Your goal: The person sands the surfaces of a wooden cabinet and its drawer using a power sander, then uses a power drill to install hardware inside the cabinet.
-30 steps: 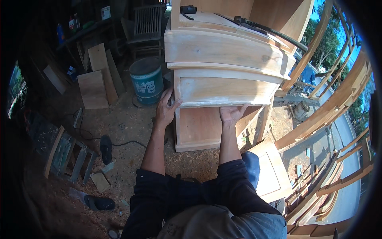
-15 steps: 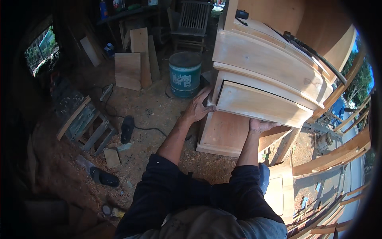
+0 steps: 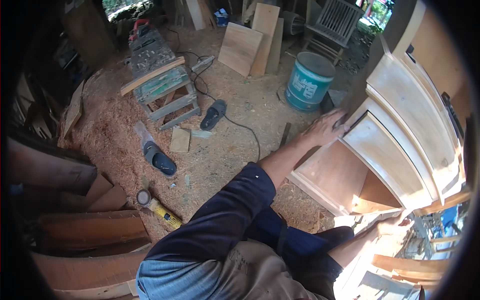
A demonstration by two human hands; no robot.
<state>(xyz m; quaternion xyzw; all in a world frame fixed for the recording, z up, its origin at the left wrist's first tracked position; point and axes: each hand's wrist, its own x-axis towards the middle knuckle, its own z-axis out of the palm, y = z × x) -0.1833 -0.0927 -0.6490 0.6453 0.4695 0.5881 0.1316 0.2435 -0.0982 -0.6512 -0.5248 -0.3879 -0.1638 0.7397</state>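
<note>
A pale unfinished wooden cabinet [image 3: 421, 118] with bowed fronts stands at the right. Its lower drawer [image 3: 389, 152] sits in its opening, with a thin dark gap along the top edge. Below that is an open compartment [image 3: 334, 170] with bare wood inside. My left hand [image 3: 326, 129] is closed round the cabinet's left edge beside the drawer, thumb in front and fingers partly hidden. At the drawer's lower right corner, my right hand [image 3: 392, 226] grips the cabinet's edge in bright sunlight. Its fingers show only in part.
A teal drum [image 3: 310, 82] stands beyond my left hand, near leaning boards [image 3: 240, 48] and a slatted chair [image 3: 336, 25]. A worn sawhorse bench [image 3: 162, 82], sandals [image 3: 161, 159], a cable [image 3: 245, 127] and a yellow angle grinder [image 3: 165, 215] are on the shavings-covered floor.
My view has swung left, so the cabinet sits further right. My right hand has moved from under the drawer front to its lower right corner; my left hand stays at the left edge.
</note>
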